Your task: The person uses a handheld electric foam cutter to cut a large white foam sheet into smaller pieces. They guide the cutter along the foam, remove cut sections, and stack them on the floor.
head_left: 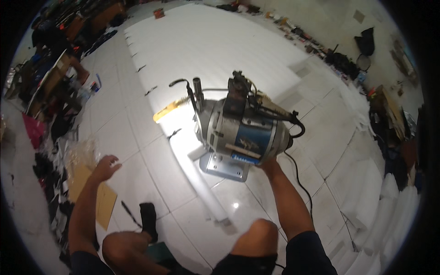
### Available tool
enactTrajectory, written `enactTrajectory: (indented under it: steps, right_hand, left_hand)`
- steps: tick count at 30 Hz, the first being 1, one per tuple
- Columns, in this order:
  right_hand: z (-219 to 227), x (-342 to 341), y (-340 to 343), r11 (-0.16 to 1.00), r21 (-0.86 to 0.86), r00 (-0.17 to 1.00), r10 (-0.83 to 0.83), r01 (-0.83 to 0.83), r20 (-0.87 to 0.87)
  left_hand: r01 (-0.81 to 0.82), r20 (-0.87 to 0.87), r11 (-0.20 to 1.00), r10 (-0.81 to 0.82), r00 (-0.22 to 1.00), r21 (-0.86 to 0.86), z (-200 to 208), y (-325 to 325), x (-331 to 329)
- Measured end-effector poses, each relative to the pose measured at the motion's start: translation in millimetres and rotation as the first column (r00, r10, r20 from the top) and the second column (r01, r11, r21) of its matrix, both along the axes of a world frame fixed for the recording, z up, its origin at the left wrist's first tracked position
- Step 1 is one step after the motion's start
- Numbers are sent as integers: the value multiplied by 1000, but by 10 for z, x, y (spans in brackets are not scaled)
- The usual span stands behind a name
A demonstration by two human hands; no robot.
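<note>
Your right hand [269, 165] was mostly hidden behind the motor of the cutting machine [247, 135], so I cannot tell how its fingers were set. The machine stood ahead of you, at the near end of the white sheeting [211, 41]; its blade side was lost in glare, and whether its base plate [227, 167] touched the floor was unclear. Your left hand [106, 167] was off to the side, fingers loosely spread and slightly bent, near the clear plastic [82, 153] and a brown sheet [106, 206] partly covered by your forearm. The sheeting lay across pale floor tiles [169, 183], a narrow white strip [201, 183] reaching toward you. White rolls [389, 206], cut off by the dark rim, lined your right; blurred clutter [52, 119] crowded your left.
</note>
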State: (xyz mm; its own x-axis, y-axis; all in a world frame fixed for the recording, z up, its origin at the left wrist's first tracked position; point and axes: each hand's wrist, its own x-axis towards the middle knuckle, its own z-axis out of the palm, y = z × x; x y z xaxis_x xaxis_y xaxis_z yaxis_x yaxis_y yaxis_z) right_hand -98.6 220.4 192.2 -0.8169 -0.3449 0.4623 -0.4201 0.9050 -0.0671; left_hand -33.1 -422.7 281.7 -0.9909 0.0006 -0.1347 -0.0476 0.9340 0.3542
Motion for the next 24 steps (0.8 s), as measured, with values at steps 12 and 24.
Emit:
enactTrajectory:
  steps: [12,24]
  right_hand:
    - [382,341,-197,984,158,997,79,-78,-5]
    - [390,1197,-564,950,259,961,-220,173,166]
  left_hand:
    - [-144,444,891,-69,894,430,-1221,491,-1269]
    - [-448,523,361,-143,840,818,-2151,870,-2362]
